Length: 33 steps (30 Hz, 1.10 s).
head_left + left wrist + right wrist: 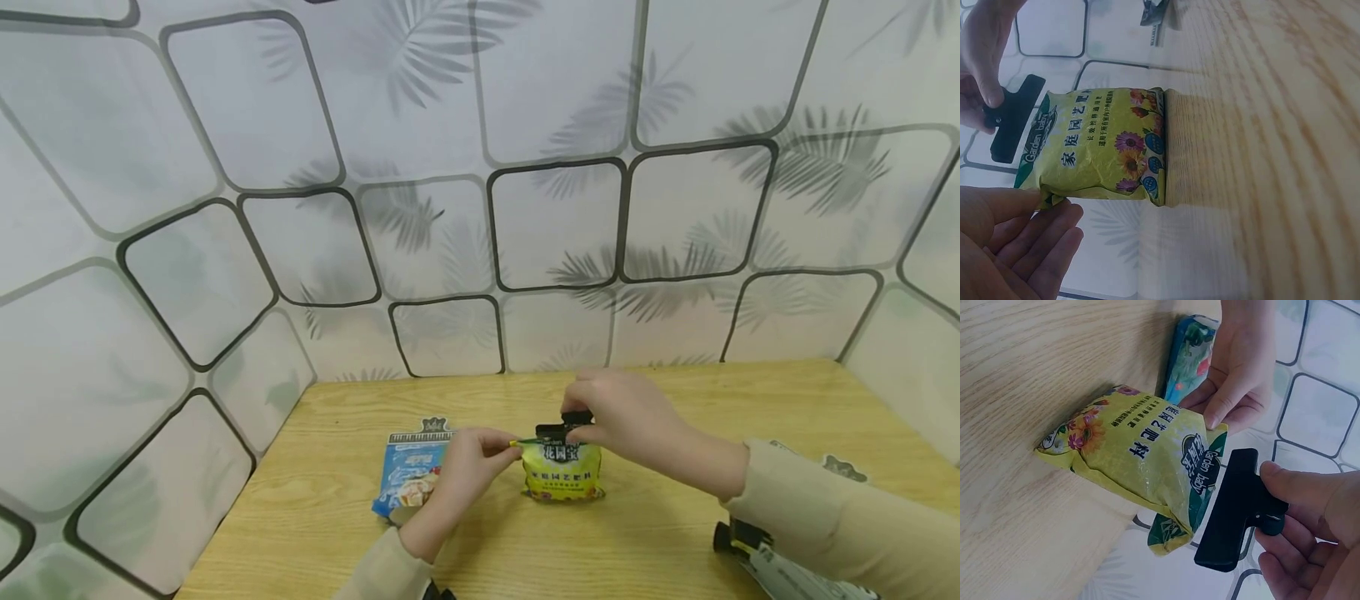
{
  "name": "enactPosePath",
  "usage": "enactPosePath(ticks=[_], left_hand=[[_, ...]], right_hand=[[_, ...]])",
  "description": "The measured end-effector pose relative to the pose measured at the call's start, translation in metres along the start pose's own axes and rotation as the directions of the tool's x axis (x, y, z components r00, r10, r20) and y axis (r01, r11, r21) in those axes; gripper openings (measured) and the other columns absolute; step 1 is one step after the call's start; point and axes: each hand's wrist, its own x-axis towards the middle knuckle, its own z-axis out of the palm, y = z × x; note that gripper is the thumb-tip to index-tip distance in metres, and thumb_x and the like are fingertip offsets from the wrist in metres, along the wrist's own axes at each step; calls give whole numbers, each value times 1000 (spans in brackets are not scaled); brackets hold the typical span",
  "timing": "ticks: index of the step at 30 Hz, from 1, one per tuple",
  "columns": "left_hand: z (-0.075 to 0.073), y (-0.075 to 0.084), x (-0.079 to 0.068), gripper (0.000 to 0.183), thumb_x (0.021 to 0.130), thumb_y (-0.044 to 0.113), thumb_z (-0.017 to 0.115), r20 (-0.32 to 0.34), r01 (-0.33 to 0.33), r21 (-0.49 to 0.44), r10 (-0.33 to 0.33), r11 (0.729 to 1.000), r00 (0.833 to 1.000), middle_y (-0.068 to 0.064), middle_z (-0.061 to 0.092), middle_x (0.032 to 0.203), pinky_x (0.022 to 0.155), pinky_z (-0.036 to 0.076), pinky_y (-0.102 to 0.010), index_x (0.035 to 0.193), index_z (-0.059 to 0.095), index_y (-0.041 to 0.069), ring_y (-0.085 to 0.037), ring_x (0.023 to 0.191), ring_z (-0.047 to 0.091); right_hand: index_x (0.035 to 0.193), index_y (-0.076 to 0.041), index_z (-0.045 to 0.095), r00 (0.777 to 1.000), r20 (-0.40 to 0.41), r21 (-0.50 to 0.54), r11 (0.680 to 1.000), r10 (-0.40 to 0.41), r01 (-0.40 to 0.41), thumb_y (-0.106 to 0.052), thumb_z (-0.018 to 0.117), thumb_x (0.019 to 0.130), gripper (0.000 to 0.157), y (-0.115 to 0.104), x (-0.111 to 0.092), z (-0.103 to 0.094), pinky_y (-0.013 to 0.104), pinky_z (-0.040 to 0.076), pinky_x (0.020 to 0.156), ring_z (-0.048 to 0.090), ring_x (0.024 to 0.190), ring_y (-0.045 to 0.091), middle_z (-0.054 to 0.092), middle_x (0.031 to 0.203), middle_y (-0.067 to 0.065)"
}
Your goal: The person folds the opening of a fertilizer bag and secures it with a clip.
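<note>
A yellow fertilizer bag [562, 475] with printed flowers and a green top edge stands upright on the wooden table. My left hand [476, 467] pinches one top corner of it between thumb and fingers, as the left wrist view shows at the bag's corner [1050, 199]. Thumb and fingers of my right hand [1310, 519] grip a wide black bag clip [1229, 512] by its handle. The clip's long bar lies along the bag's top edge, close to the green strip. In the head view the right hand [622, 421] partly covers the clip.
Left of the yellow bag lies a blue bag [408, 467] with a patterned strip at its top, partly behind the left hand. At the right front, a greyish bag [802, 579] with a black clip [750, 533] lies partly under the right sleeve. Patterned walls border the table [300, 467].
</note>
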Motion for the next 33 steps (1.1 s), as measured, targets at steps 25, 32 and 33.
enactPosePath(ticks=[25, 32, 33], left_hand=[[0, 0, 2, 10, 96, 9, 78, -2, -11, -6, 11, 1000, 1000, -14, 83, 97, 74, 64, -26, 100, 84, 3, -26, 89, 80], [0, 1, 2, 9, 96, 9, 79, -5, -13, 0, 13, 1000, 1000, -14, 83, 97, 75, 65, -28, 101, 84, 3, -25, 89, 80], [0, 1, 1, 10, 96, 9, 79, -5, -12, -3, 12, 1000, 1000, -14, 83, 97, 75, 65, -28, 101, 84, 3, -25, 89, 80]], right_hand=[[84, -16, 81, 995, -65, 76, 994, -71, 75, -15, 95, 76, 17, -4, 0, 6, 19, 52, 61, 61, 69, 3, 67, 78, -9], [81, -16, 79, 994, -56, 62, 994, -90, 94, -16, 95, 76, 17, 0, 4, 12, 23, 57, 64, 65, 70, 6, 69, 78, -7], [81, -16, 79, 995, -52, 64, 994, -88, 91, -17, 95, 76, 17, 0, 5, 13, 23, 57, 64, 65, 70, 6, 70, 78, -7]])
